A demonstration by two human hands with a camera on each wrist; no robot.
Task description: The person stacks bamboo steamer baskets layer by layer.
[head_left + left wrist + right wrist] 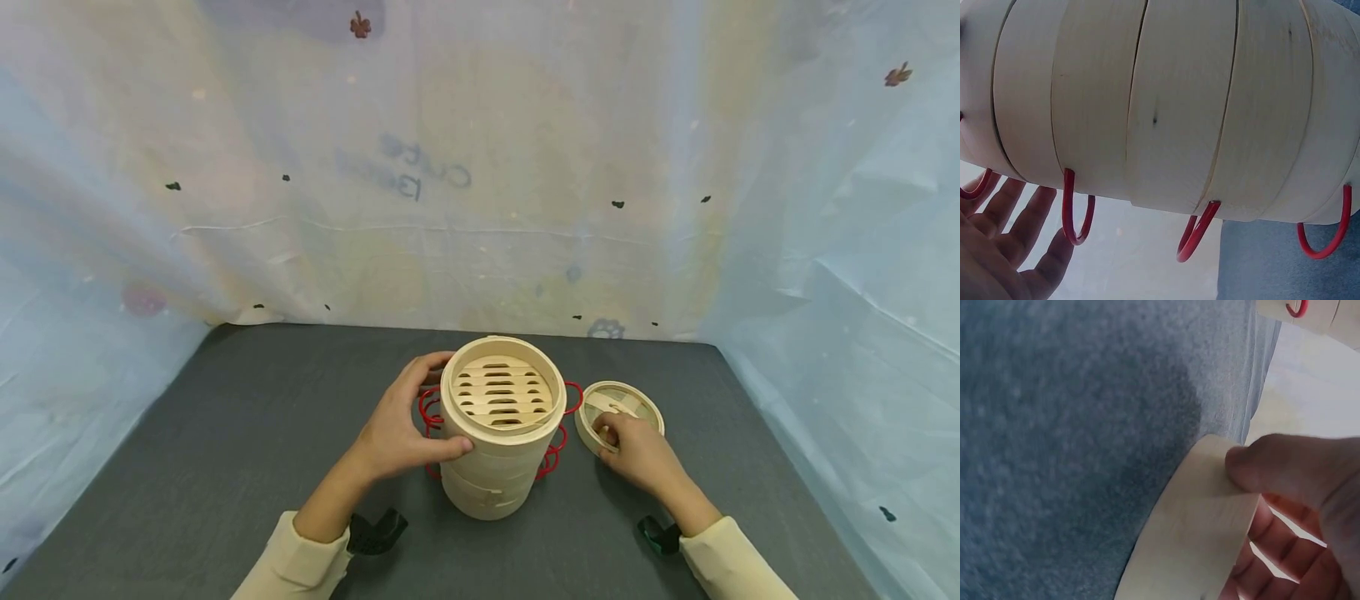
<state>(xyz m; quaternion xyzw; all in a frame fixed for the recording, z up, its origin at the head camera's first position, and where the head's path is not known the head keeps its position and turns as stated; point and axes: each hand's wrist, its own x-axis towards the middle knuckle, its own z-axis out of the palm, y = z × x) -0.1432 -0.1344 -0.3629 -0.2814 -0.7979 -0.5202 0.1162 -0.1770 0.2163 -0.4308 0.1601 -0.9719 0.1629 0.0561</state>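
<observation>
A tall stack of bamboo steamers [491, 483] stands on the dark cloth, its slatted top tier uncovered and red loops sticking out of both sides. My left hand [408, 425] holds the stack at its upper left, thumb across the front wall and fingers round the back. In the left wrist view, those fingers [1016, 231] are spread beside the pale wall near a red loop [1075, 212]. To the right lies a round bamboo lid [648, 408] with a woven face. My right hand [637, 450] pinches its near rim, thumb on the outer wall [1191, 531] and fingers inside.
Dark grey cloth [225, 467] covers the table. Behind it hangs a pale patterned sheet [480, 275], and bluish sheeting [862, 333] closes off the right side. Black straps with small devices [375, 533] sit on both wrists.
</observation>
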